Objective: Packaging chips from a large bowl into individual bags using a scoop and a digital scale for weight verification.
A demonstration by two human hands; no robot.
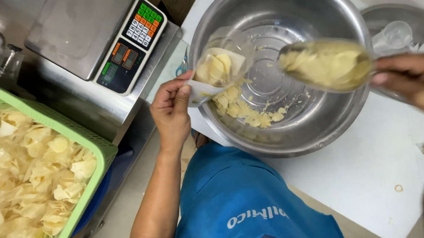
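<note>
My left hand (172,109) grips a clear plastic bag (218,68) holding a few pale yellow chips, its mouth held open over the near rim of a large steel bowl (320,116). My right hand (418,80) holds a clear scoop (325,64) heaped with chips, level above the bowl's middle and pointing toward the bag. A small heap of loose chips (244,111) lies in the bowl's bottom near the bag.
A digital scale (92,28) with a steel platform and coloured keypad sits at the upper left. A green plastic basket (85,140) full of chips stands at the lower left. A second steel bowl (423,26) with a plastic cup lies at the upper right. The bowls rest on a white tabletop (365,182).
</note>
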